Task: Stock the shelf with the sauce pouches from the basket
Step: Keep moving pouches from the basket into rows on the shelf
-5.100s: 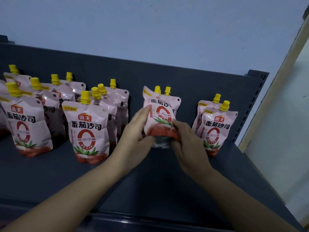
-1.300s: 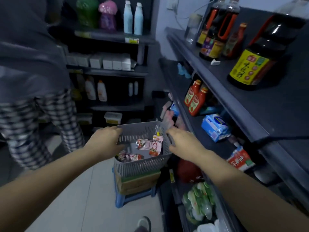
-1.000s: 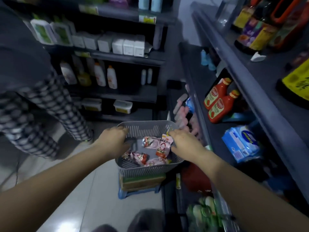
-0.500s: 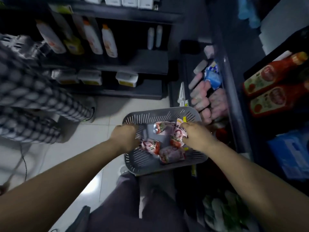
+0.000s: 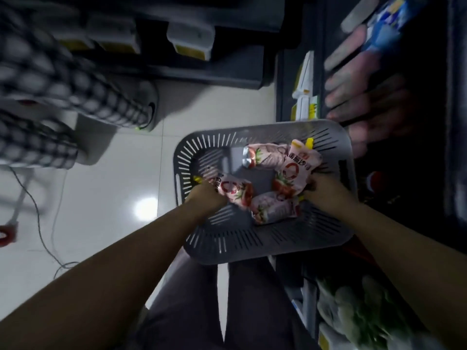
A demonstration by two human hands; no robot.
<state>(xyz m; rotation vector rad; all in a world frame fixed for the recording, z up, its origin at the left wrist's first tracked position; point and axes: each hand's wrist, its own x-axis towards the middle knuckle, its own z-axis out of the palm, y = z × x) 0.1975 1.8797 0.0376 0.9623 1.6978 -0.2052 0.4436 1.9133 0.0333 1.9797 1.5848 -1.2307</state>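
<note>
A grey slotted basket (image 5: 252, 239) sits below me with several pink sauce pouches inside. My left hand (image 5: 206, 195) grips a pouch (image 5: 233, 189) at the basket's left side, near its yellow cap. My right hand (image 5: 324, 189) grips another pouch (image 5: 297, 168) on the right side; that pouch stands up with its yellow spout at the top. Two more pouches lie loose: one (image 5: 262, 155) at the back and one (image 5: 274, 207) between my hands. The shelf that holds the stocked pouches is out of view.
Another person's checked trouser legs and shoe (image 5: 141, 107) stand on the pale tiled floor at the left. Dark shelving (image 5: 404, 97) with pink and blue packs runs along the right. Bagged greens (image 5: 358, 311) lie at lower right. My own legs are under the basket.
I turned from the shelf to the basket and leaned over it. Both hands went down from the rim into the basket and each took hold of a pouch.
</note>
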